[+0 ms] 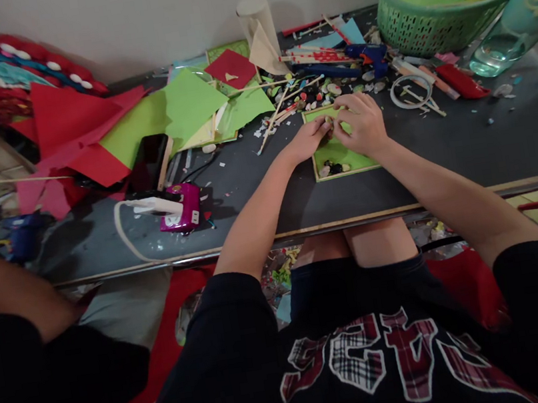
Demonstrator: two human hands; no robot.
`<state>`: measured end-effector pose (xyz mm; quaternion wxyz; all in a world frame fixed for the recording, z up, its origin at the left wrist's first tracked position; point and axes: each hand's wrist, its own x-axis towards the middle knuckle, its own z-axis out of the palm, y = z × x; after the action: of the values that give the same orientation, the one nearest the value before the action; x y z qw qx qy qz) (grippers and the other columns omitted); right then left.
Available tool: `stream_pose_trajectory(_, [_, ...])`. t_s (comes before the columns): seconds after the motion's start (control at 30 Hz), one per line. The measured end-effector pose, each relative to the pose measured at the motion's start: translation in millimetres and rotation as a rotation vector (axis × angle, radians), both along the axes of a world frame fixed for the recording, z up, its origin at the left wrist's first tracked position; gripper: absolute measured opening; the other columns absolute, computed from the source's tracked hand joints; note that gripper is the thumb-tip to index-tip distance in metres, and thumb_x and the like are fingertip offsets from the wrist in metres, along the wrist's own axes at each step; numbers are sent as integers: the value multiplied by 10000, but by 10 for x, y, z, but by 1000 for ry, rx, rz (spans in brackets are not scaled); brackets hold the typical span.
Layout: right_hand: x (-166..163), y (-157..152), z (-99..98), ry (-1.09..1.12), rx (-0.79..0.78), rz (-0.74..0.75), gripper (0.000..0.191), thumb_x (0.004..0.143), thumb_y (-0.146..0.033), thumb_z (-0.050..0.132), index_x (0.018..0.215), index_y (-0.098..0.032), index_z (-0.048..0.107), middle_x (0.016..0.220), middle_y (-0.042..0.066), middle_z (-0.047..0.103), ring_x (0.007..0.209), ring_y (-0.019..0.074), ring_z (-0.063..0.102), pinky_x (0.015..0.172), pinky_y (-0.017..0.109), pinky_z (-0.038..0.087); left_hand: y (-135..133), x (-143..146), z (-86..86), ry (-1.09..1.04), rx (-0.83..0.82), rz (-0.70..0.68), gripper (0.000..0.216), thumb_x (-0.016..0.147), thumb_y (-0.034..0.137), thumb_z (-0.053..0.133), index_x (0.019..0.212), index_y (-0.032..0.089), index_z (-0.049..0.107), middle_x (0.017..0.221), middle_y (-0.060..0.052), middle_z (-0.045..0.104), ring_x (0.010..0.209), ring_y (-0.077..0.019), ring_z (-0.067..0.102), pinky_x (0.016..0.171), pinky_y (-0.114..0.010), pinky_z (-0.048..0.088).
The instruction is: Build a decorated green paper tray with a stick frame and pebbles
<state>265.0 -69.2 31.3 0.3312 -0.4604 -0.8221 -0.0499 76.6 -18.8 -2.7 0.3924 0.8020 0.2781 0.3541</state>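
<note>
A green panel with a pale stick frame [342,150] lies on the dark table in front of me. Several small dark and light pebbles [332,168] sit in its near left corner. Over the panel's far part, my left hand [310,139] is closed, with thumb and fingertips brought together. My right hand [363,123] meets it from the right in a pinch. Between the fingertips is something small and brownish, too small and covered to name. Loose pebbles [333,89] are scattered just beyond the frame.
A green basket [425,30] and a water bottle [503,45] stand at back right, near a tape roll [412,92]. A blue glue gun [371,55] lies behind. Leftward are coloured paper [193,101], a phone [149,162] and a purple power adapter [182,208]. Another person's arm [3,288] is at far left.
</note>
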Motion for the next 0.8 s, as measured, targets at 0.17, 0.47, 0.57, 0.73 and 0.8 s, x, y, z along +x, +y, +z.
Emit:
stream_pose_trajectory(0.17, [13, 11, -1, 52, -32, -25, 424, 1024, -577, 472, 930, -237, 707, 1224, 124, 693, 1174, 334, 633, 1074, 558, 494, -2, -3, -10, -2, -40, -6, 729, 902, 903, 391, 893, 211, 621, 858, -61, 683, 793, -204, 643, 826, -347, 534])
stream_pose_trajectory(0.47, [178, 159, -78, 173, 97, -39, 372, 1026, -515, 476, 985, -245, 727, 1140, 142, 685, 1103, 296, 635, 981, 513, 546, -50, -59, 86, -9, -81, -60, 767, 909, 875, 443, 1053, 163, 688, 1021, -117, 729, 988, -232, 694, 952, -363, 549])
stream_pose_trajectory(0.57, [149, 177, -91, 230, 173, 15, 364, 1023, -458, 478, 959, -209, 736, 1051, 140, 698, 1026, 279, 660, 943, 488, 553, -73, -51, 90, -50, -93, -59, 747, 896, 871, 493, 1047, 170, 702, 979, -96, 727, 959, -221, 692, 933, -355, 548])
stream_pose_trajectory(0.73, [429, 371, -88, 286, 194, -154, 551, 1071, -642, 393, 873, -234, 706, 985, 138, 700, 1018, 270, 629, 987, 470, 510, -54, -60, 31, -105, -97, 59, 721, 909, 857, 497, 1047, 181, 707, 957, -83, 727, 869, -193, 683, 872, -332, 546])
stream_pose_trajectory(0.8, [633, 464, -95, 335, 189, -314, 661, 1028, -761, 385, 709, -234, 623, 828, 141, 659, 947, 257, 611, 996, 456, 490, -30, -69, 2, -116, -99, 108, 688, 926, 831, 508, 1063, 188, 710, 993, -90, 732, 861, -189, 682, 862, -333, 550])
